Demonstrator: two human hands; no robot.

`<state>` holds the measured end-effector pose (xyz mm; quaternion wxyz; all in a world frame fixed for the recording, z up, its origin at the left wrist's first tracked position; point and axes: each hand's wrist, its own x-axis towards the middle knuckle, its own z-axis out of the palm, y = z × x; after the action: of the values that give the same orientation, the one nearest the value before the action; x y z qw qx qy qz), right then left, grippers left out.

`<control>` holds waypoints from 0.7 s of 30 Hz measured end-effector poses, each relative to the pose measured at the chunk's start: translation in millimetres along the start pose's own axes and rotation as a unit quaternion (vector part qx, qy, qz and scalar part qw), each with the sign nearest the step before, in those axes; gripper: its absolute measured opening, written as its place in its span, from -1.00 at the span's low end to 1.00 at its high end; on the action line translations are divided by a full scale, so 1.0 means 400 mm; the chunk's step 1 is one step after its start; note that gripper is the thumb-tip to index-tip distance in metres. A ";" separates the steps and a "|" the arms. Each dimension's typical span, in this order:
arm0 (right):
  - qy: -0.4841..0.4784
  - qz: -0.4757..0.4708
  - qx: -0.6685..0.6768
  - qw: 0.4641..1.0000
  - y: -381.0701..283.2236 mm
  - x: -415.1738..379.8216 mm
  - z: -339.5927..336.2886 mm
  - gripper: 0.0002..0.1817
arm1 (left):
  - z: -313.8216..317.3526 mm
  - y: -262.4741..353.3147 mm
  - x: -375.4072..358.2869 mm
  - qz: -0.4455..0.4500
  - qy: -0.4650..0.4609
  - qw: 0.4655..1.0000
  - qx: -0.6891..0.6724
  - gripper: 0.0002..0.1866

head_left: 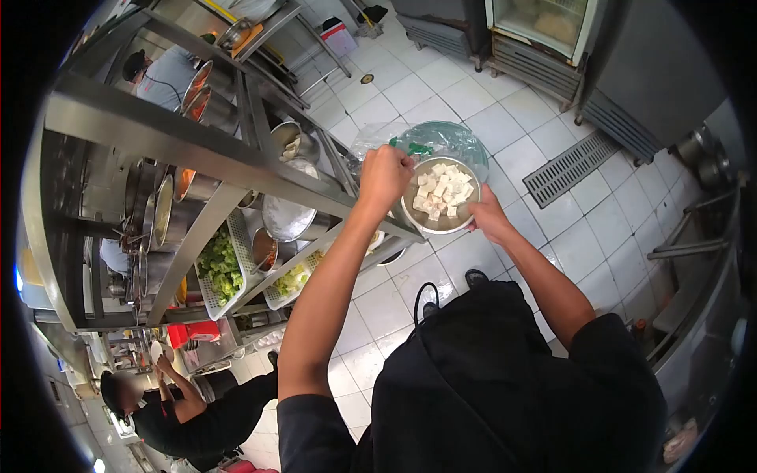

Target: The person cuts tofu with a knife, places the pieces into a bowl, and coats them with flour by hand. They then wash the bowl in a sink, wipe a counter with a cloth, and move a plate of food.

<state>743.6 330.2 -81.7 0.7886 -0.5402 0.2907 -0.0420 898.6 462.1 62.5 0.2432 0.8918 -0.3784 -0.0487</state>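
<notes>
A round metal bowl (408, 203) filled with white cubes (443, 189) hangs over the tiled floor. My right hand (489, 214) grips its right rim, thumb towards the inside. At the bowl's upper left, my left hand (385, 175) is closed, its fingers pressed together beside the rim; what they hold, if anything, is too small to make out. Beneath and beyond the bowl is a green round container (441, 132) with clear plastic film (377, 139) around it.
On the left, a metal shelf frame (197, 150) bears pots, a basket of broccoli (221, 264) and lettuce (290, 282). A person in black (189, 418) works at lower left, another (165, 77) behind the shelves. Fridges (544, 31) and a floor drain (572, 167) lie ahead.
</notes>
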 end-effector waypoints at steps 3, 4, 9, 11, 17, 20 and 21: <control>-0.002 -0.005 0.015 1.000 0.015 0.010 -0.030 -0.48 | 0.035 -0.002 0.038 -0.009 -0.003 1.000 0.028 -0.86; -0.006 -0.009 0.027 1.000 0.016 0.007 -0.039 -0.50 | 0.037 0.002 0.042 -0.011 -0.003 0.999 0.030 -0.86; 0.002 0.022 -0.032 0.999 0.014 0.032 -0.069 -0.57 | 0.051 0.015 0.081 -0.022 0.005 0.999 0.030 -0.87; -0.018 -0.006 -0.012 1.000 0.004 0.017 -0.075 -0.57 | 0.054 0.018 0.105 0.000 0.005 0.999 0.031 -0.88; -0.013 0.014 -0.087 0.996 0.071 0.083 -0.069 -0.59 | 0.103 0.073 0.133 0.030 -0.033 0.999 0.003 -0.89; -0.029 -0.001 -0.108 0.994 0.027 0.081 -0.041 -0.57 | 0.145 0.088 0.153 0.044 -0.026 0.997 0.053 -0.90; -0.043 -0.006 -0.095 0.995 0.020 0.069 -0.035 -0.56 | 0.156 0.088 0.150 0.029 -0.042 0.997 0.055 -0.89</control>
<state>757.5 311.2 -103.7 0.7451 -0.6159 0.2559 0.0043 901.5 374.5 30.1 0.1787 0.8897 -0.4161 -0.0576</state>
